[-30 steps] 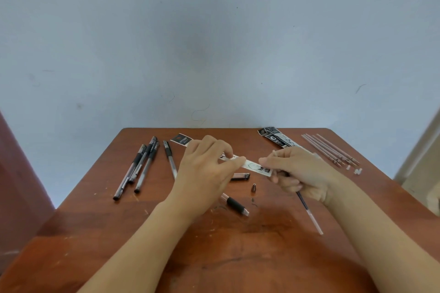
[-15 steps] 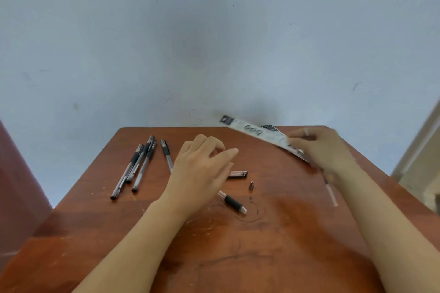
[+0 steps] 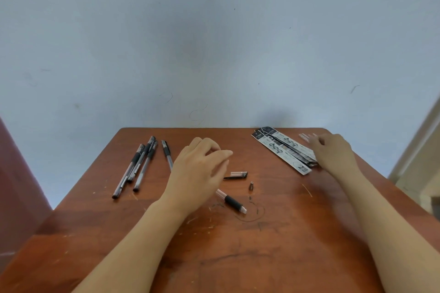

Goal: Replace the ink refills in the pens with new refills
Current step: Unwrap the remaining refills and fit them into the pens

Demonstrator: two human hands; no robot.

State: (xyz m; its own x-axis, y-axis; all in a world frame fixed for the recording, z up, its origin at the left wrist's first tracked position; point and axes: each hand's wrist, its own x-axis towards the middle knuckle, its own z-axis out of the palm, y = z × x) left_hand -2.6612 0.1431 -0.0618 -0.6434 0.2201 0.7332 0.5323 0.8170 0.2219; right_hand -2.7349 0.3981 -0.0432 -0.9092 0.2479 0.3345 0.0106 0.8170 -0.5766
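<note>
- Wall (image 3: 214,43): pale blue-grey, matt and evenly lit, with faint scribbles and small dark specks, most of them just above the far edge of the surface.
- Surface (image 3: 238,257): reddish-brown wood, set against the wall, worn, with pale scratches and dark pen marks near its middle.
- Left edge: a dark red-brown panel (image 3: 16,185) beside the surface; what it belongs to cannot be told.
- Right edge: a cream-coloured frame (image 3: 414,157) running aslant, with a beige area below it.
</note>
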